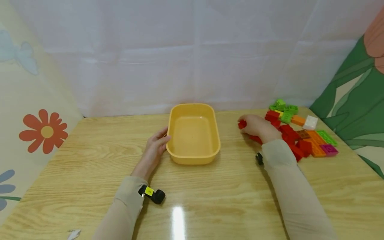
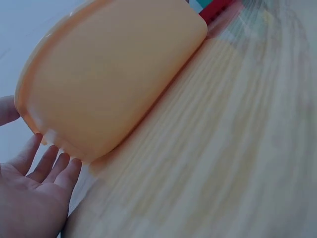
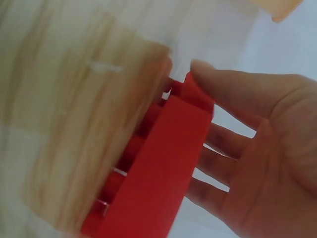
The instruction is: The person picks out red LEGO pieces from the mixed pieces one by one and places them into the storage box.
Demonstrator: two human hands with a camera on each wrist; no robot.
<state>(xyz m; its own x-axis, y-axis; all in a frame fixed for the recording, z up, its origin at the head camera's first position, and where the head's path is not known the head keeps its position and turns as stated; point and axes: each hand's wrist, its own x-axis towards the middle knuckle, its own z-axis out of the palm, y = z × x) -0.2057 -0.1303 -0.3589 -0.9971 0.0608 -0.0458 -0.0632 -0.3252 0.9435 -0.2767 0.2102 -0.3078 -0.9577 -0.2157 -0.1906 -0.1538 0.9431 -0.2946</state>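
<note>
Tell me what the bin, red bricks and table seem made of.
Bin: probably plastic, smooth with slight sheen; even yellow color and rounded rim suggest moulding.
Red bricks: likely hard plastic, smooth; flat faces, studs and uniform color point that way.
Table: wood or wood-look laminate, unclear which; grain shows, and a bright reflection suggests gloss.

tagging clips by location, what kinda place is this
Perhaps a children's playroom or nursery: a red-petalled flower on the cream wall, multicoloured plastic bricks and a rounded yellow plastic tub on a wood-grain table.
</note>
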